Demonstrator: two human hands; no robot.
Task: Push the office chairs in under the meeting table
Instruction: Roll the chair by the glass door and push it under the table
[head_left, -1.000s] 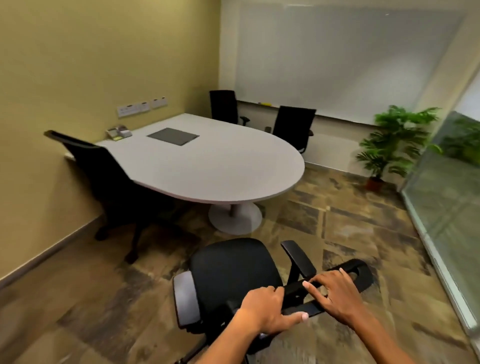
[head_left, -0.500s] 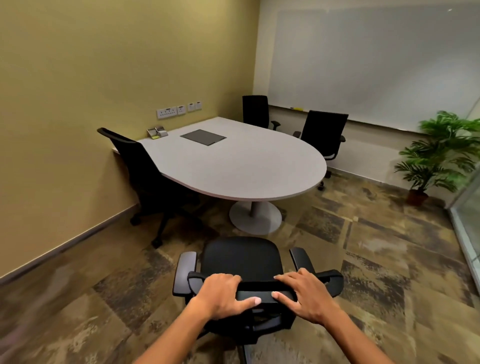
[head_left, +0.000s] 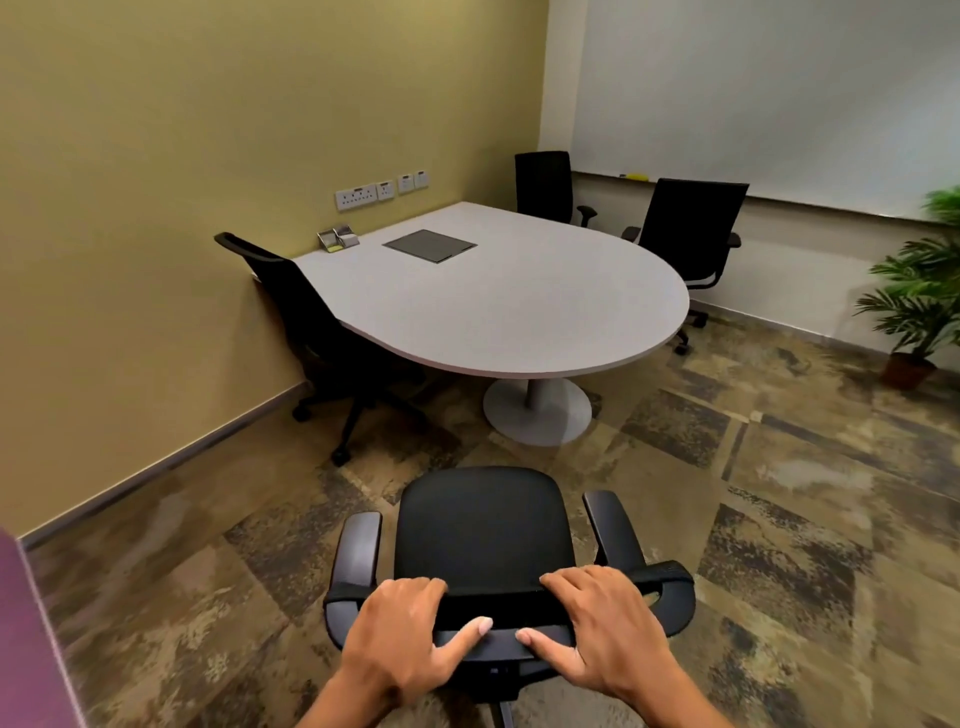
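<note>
A black office chair (head_left: 485, 530) stands right in front of me, its seat facing the grey meeting table (head_left: 519, 306). My left hand (head_left: 405, 631) and my right hand (head_left: 597, 623) both grip the top of its backrest, thumbs on the near side. The chair is a short way from the table's rounded end, apart from it. A second black chair (head_left: 306, 322) sits tucked against the table's left side by the wall. Two more black chairs stand at the far side, one at the back corner (head_left: 545, 187), one at the right (head_left: 691, 228).
The table's round pedestal base (head_left: 537, 410) stands on the patterned carpet between my chair and the tabletop. A potted plant (head_left: 919, 306) is at the right wall. A whiteboard (head_left: 779, 93) covers the far wall. Wall sockets (head_left: 379, 189) sit above the table.
The chair has swung round to face the table squarely, and my hands have settled side by side on the backrest top. My view has turned left and nearer to the table.
</note>
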